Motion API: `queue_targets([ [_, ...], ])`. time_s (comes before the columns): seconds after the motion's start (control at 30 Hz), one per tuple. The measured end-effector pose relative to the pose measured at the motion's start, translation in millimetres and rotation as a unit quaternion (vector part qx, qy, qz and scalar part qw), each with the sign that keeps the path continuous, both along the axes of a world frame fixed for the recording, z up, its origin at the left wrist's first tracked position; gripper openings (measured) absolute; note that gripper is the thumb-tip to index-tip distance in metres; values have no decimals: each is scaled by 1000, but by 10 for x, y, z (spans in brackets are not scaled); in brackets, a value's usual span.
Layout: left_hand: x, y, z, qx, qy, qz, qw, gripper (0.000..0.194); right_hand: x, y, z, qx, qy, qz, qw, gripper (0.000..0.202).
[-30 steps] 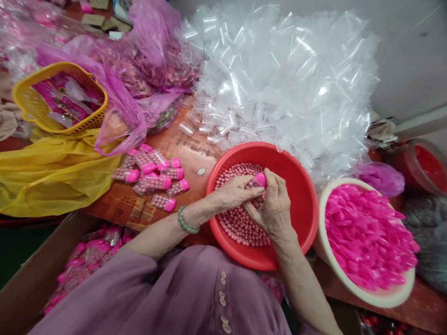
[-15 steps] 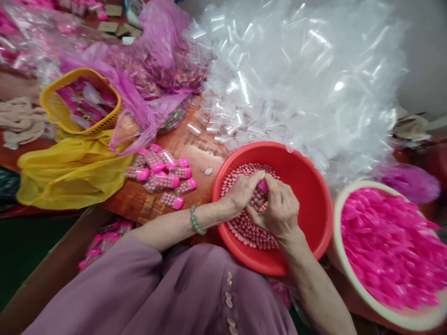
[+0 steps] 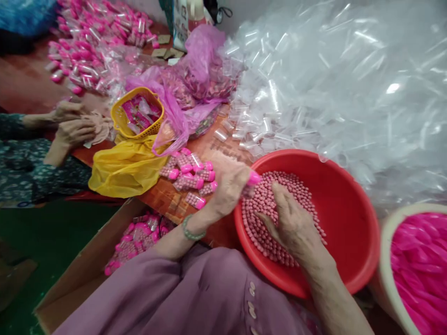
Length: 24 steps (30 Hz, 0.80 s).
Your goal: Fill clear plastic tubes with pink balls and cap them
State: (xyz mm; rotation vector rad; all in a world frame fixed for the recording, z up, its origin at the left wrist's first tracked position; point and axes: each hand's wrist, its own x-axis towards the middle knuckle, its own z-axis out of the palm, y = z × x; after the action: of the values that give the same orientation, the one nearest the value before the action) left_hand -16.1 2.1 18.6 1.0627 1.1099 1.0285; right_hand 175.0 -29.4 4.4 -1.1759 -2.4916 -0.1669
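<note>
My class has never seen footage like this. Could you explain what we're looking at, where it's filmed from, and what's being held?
There is no machine: these are a person's bare hands, seen by a camera worn on their head, looking forward and down. The left hand holds a pink-capped container, slightly blurred. The right hand is open above pink beads in a red basin. On the table are more capped containers, a yellow basket and a heap of clear pieces. At far left, a co-worker's hands handle something pale.
</note>
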Motion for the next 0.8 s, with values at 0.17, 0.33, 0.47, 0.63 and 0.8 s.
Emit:
queue_targets([
  [0.17,-830,27,-319,95,386,173,901,39,117,-37,-67,-49,-56,-32,997,41],
  [0.33,-1155,273,-509,212,598,155,758,42,100,-41,-24,-139,-104,-81,982,23],
  [0.47,-775,734,-604,313,536,65,782,43,62,-25,29,-224,-115,-82,964,14],
  [0.63,-108,1326,-766,350,513,-150,769,44,164,4,-4,-241,-108,-98,960,12],
  [0.8,120,1353,-912,329,453,-108,821,39,191,-18,-20,-240,-107,-93,960,14],
])
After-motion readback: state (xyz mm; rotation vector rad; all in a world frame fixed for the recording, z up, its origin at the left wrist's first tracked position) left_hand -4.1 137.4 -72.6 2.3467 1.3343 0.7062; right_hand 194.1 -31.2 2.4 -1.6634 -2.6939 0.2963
